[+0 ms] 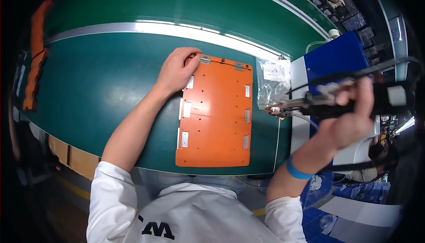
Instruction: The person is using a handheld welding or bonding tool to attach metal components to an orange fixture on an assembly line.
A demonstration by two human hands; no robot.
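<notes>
An orange rectangular panel lies flat on the green bench, with small metal brackets along both long sides and metal pieces at its far edge. My left hand grips its far left corner, thumb on top and fingers curled at the edge. To the right of the panel, my right hand is closed around a black power screwdriver with a long metal nose. The tool points left, its tip apart from the panel's right side. Motion blurs my right hand and the tool.
A clear plastic bag with a paper label lies right of the panel. A blue machine box with hoses stands farther right. Orange strips are at the far left. A metal rail runs along the bench's back. Other people are at the right.
</notes>
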